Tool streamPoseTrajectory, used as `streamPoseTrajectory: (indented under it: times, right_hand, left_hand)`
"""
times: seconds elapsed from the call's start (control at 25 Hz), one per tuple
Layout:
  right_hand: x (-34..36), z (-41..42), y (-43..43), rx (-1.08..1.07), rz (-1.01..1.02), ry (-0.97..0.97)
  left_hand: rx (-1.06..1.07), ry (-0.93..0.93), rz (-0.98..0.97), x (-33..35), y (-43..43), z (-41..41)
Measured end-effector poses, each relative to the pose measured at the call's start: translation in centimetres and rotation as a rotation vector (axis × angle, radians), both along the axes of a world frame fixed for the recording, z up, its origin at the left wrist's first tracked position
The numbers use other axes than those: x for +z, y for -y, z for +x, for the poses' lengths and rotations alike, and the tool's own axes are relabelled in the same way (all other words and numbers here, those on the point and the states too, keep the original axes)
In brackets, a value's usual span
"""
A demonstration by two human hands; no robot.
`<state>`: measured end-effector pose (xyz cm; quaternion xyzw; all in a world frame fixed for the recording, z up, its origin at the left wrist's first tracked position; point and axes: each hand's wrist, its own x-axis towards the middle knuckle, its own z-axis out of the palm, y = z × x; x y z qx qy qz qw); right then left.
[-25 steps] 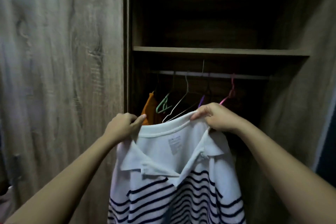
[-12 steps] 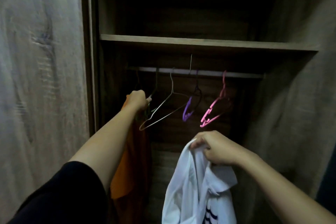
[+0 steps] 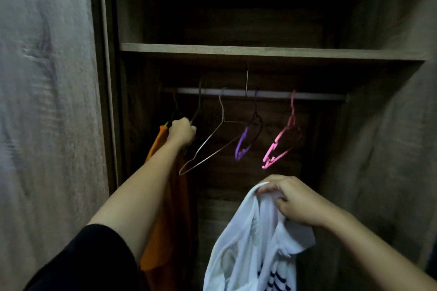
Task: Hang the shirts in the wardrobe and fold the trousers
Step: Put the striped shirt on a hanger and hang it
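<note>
My right hand (image 3: 293, 201) grips the collar of a white shirt with dark stripes (image 3: 250, 248), which hangs bunched below it at the lower right. My left hand (image 3: 182, 133) is raised inside the open wardrobe and curls round a green hanger (image 3: 197, 106) on the rail (image 3: 307, 95), right beside a hung orange shirt (image 3: 163, 231). Three bare hangers dangle to the right of that hand: a thin wire hanger (image 3: 212, 144), a purple hanger (image 3: 248, 139) and a pink hanger (image 3: 281, 142).
A wooden shelf (image 3: 260, 51) runs across just above the rail. The closed wardrobe door (image 3: 47, 101) fills the left side and a wooden side panel (image 3: 390, 137) the right. The wardrobe interior is dark.
A second ago both hands held the striped shirt up by its collar. My left hand let go and reached up to the hanger by the orange shirt; the right hand lowered the shirt.
</note>
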<state>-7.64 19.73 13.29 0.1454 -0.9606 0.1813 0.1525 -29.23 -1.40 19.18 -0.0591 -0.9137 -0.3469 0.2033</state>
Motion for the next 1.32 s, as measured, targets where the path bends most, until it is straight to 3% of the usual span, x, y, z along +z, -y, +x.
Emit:
streamPoseTrajectory:
  times: [0.2,0.36,0.56,0.76,0.96,1.16,1.2,1.32]
  right_hand:
    - [0.2,0.2,1.1,0.015,0.026,-0.021]
    - [-0.5,0.1,2.0,0.029,0.049,0.004]
    - [-2.1,0.0,3.0,-0.033,0.043,0.08]
    - [-3.0,0.0,4.3,-0.073,0.046,0.152]
    - [-1.9,1.5,6.7,-0.021,0.119,0.143]
    - [-0.4,2.9,12.4,0.139,0.19,0.132]
    - [0.3,3.2,13.4,0.159,0.171,0.097]
    - [2.6,3.8,14.9,0.193,0.197,-0.036]
  left_hand:
    - [0.006,0.022,0.021,-2.8,3.2,5.9]
    - [-0.066,-0.093,0.135,-7.9,7.7,14.0]
    - [-0.005,-0.354,0.151,-10.6,13.9,22.7]
    - [-0.431,-0.115,0.377,-12.5,21.9,27.9]
    - [-0.551,0.002,0.163,-12.8,23.8,30.1]
    - [-0.634,-0.092,0.058,-14.0,19.9,28.7]
    - [-0.62,-0.104,0.087,-14.4,19.1,28.5]
    - [-0.616,-0.037,0.448,-15.6,17.6,28.0]
